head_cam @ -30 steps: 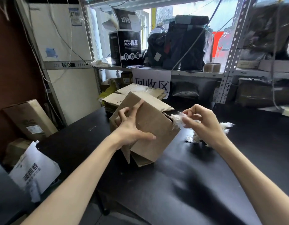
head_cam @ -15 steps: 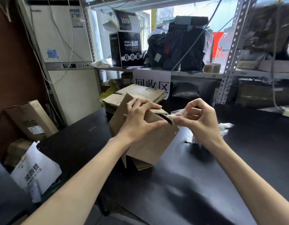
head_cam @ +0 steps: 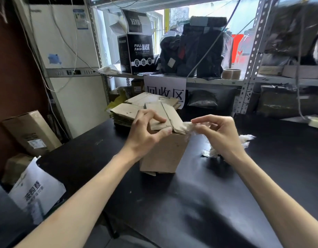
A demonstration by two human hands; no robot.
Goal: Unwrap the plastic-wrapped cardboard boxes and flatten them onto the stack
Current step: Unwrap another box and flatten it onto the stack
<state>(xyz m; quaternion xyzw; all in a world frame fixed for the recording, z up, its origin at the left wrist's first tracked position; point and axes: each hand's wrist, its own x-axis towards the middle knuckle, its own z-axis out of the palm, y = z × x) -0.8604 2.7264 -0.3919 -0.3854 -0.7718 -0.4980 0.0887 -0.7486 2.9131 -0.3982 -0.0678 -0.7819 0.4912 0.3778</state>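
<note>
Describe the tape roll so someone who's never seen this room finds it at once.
Look at the metal shelf behind the black table. Go right past the black FULL FACE MASK box and the dark bags, to just before the perforated upright. The tape roll sits there: the only small tan ring, lying flat, among tall dark things.

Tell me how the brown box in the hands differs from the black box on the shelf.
The brown box is plain; the black box carries white print. The left hand grips the brown box on the table while the right hand pinches plastic wrap; the black box sits untouched on the shelf. The brown box's flaps are folded down; the black box's lid stands open. Both stand upright.
</note>
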